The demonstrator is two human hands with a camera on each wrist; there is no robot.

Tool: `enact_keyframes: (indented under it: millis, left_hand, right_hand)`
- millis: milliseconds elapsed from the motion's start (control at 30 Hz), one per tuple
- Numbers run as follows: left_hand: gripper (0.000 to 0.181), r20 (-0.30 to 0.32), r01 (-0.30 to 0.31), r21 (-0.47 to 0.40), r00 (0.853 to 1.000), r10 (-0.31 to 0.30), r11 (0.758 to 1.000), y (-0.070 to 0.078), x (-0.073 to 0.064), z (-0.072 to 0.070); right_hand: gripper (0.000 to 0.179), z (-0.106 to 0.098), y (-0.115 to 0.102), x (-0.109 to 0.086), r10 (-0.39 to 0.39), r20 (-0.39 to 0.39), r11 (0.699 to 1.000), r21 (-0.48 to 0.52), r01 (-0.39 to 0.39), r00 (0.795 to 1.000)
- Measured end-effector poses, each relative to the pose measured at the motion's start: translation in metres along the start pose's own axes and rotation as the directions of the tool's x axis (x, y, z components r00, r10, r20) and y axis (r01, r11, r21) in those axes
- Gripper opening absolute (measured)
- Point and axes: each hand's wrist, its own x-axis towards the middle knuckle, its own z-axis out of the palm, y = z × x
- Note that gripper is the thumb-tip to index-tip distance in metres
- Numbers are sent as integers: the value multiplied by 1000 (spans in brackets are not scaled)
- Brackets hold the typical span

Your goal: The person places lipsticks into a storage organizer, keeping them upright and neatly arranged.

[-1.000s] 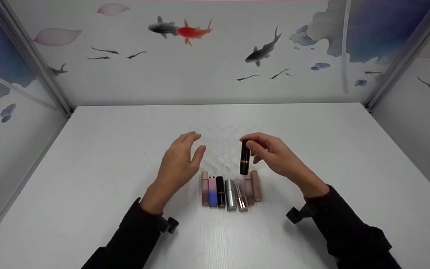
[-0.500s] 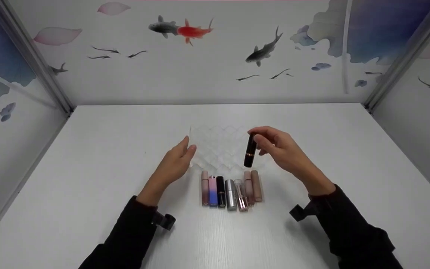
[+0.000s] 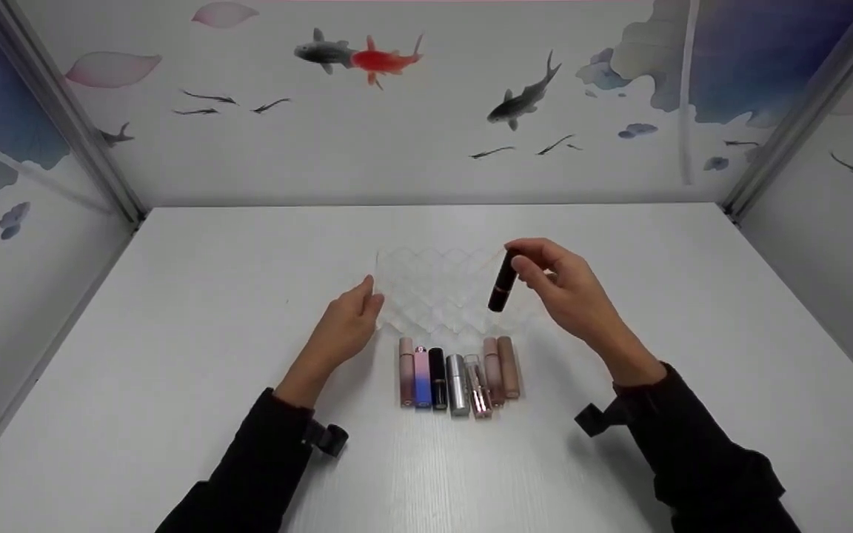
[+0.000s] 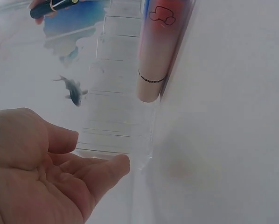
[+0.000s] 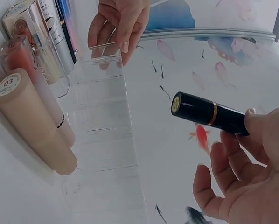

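My right hand [image 3: 563,285] pinches a black lipstick [image 5: 207,113] with a gold band between thumb and fingers. It is tilted above the right part of a clear organizer [image 3: 434,289] with scalloped dividers. My left hand [image 3: 343,322] is at the organizer's left end, fingers fairly straight against its side and thumb by the corner. In the right wrist view, some left fingers [image 5: 98,28] show through the clear wall. In front of the organizer lie several lip products in a row, among them a pink-and-blue tube [image 3: 422,377], another black lipstick [image 3: 437,379] and a silver tube [image 3: 457,385].
A clear-capped tube [image 3: 479,389], a pinkish tube [image 3: 493,374] and a beige tube [image 3: 508,368] make up the row's right end; a mauve tube [image 3: 406,374] is at its left. Painted panels [image 3: 426,163] enclose the white table [image 3: 212,296] at the back and sides.
My right hand has carried the black lipstick back and right, from near the row to over the organizer, tilting it more. My left hand has come down to the organizer's left end.
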Motion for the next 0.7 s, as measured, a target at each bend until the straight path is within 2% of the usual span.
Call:
enact_keyframes:
  millis: [200,467,700]
  left_hand:
    - [55,7,27,27,1000,-27,999,-1,1,0]
    - [54,-2,21,54,1000,-21,998,-1,1,-1]
    - [54,-17,24,59,1000,-23,998,-1,1,0]
  right_hand:
    - [31,-3,-24,-6,-16,-101,995,-97,7,995]
    - [31,-11,9,2,-71,-170,986,-161,43,983]
    - [33,-19,19,4,-133,-211,964,-253,77,968]
